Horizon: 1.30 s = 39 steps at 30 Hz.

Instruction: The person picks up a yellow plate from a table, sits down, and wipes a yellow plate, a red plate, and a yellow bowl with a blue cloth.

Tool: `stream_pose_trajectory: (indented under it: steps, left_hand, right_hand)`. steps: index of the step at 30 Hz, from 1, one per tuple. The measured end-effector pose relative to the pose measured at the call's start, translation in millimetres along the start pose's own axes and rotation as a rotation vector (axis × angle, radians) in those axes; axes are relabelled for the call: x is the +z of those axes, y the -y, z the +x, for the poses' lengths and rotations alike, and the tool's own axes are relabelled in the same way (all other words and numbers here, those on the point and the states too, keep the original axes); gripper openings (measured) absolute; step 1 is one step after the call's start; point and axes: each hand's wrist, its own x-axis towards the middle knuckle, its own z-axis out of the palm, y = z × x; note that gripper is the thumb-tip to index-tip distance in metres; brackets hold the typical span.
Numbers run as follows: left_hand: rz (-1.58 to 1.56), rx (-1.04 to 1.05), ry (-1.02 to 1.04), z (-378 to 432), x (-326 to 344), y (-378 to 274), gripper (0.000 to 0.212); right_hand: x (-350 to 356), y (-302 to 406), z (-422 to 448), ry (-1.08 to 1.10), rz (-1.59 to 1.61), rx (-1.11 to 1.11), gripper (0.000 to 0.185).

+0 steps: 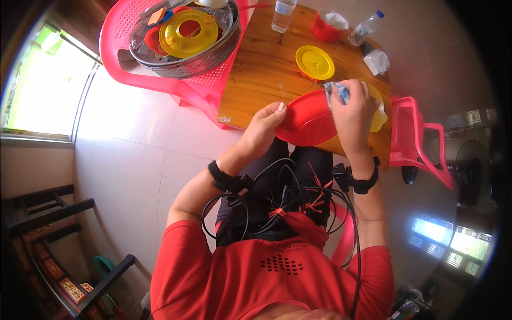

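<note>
My left hand (pixel 264 126) grips the left rim of a red plastic dish (pixel 310 118), thumb on top. The dish is tilted above the near edge of the wooden table (pixel 256 76). In my right hand (pixel 354 112) is a crumpled blue and white cloth (pixel 339 94), at the dish's upper right rim. Partly hidden behind that hand, a translucent yellow plastic piece (pixel 378 108) lies on the table. Farther back sits a round yellow lid-like disc (pixel 315 63) with red plastic under its edge.
A red tub (pixel 329 27), water bottles (pixel 283 16) (pixel 365 29) and a white packet (pixel 377 62) stand on the table. At left, a pink chair (pixel 160 86) bears a metal basin (pixel 192 66) of plastic parts. Another pink chair (pixel 416 136) stands right. Cables (pixel 296 188) cross my lap.
</note>
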Motion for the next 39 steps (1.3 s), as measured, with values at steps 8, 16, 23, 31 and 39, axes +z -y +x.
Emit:
stream_pose_trajectory:
  steps: [8,16,23,31,39]
  left_hand:
    - [-0.251,-0.014,0.024,4.1,1.9,-9.6,0.030]
    - [-0.102,-0.048,0.036,2.6,2.4,-7.7,0.030]
    - [0.030,-0.062,0.046,0.9,1.2,-5.3,0.036]
    - [-0.212,-0.115,-0.021,1.1,8.0,-16.8,0.040]
    - [-0.351,-0.045,0.067,14.1,-18.4,-12.3,0.038]
  right_hand:
    - [-14.0,-48.6,-13.9,-0.048,-0.025,0.106,0.018]
    - [-19.6,-24.6,-6.4,0.080,0.018,0.007,0.016]
    - [-7.4,13.5,-6.0,0.102,0.182,-0.124,0.015]
    - [6.9,55.9,-28.2,0.281,0.169,-0.446,0.007]
    - [5.2,43.7,-52.1,0.427,0.229,-0.715,0.007]
